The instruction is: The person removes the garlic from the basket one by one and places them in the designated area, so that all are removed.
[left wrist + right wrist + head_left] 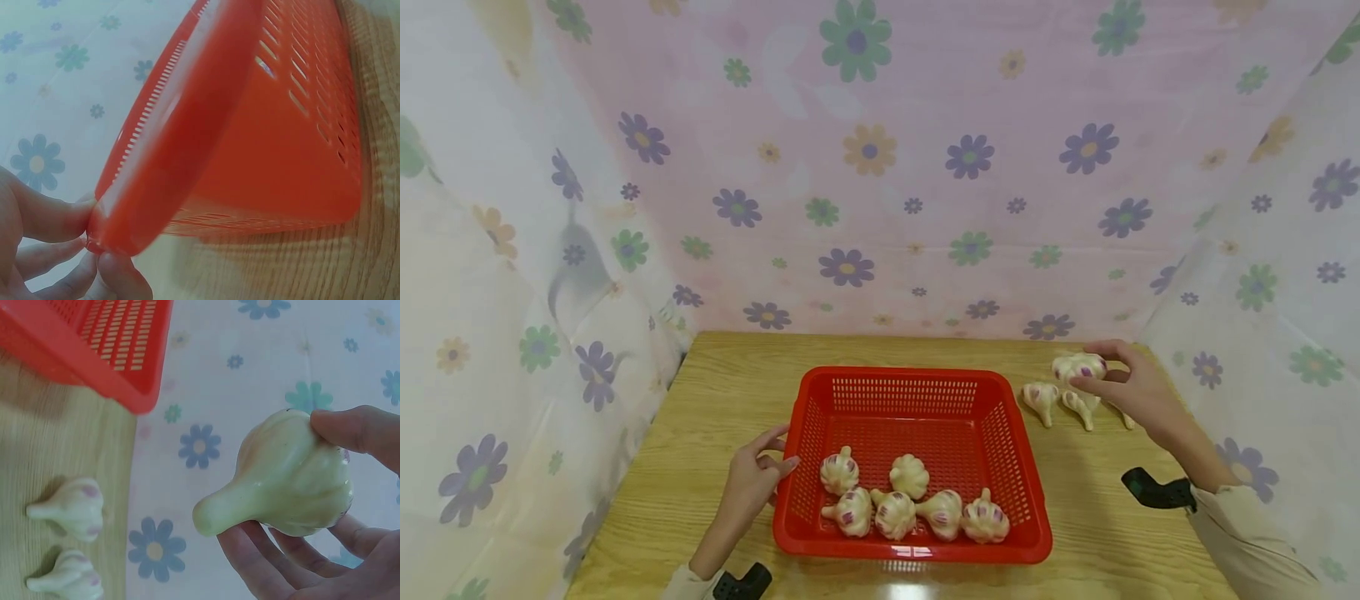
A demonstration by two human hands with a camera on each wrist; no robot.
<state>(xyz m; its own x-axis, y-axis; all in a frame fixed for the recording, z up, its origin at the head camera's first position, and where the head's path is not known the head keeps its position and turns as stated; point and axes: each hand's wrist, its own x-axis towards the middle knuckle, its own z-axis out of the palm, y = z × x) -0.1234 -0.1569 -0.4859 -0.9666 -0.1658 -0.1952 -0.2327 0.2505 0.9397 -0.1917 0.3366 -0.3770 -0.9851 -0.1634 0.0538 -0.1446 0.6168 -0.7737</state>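
A red plastic basket (913,381) stands on the wooden table with several garlic bulbs inside, gathered toward its near side. My left hand (751,476) pinches the left rim of the basket between thumb and fingers, as the left wrist view shows close up. Over the table to the right of the basket, my right hand (1131,385) holds a garlic bulb (290,472) with the thumb on one side and the fingers on the other. Below that hand lie more garlic bulbs (1040,401) on the wood, one partly hidden by the hand.
The wooden table (730,375) reaches back to a flower-patterned cloth (917,167), which also hangs along the left and right sides. A black wrist strap device (1157,490) sits at the right sleeve, another (742,582) at the left.
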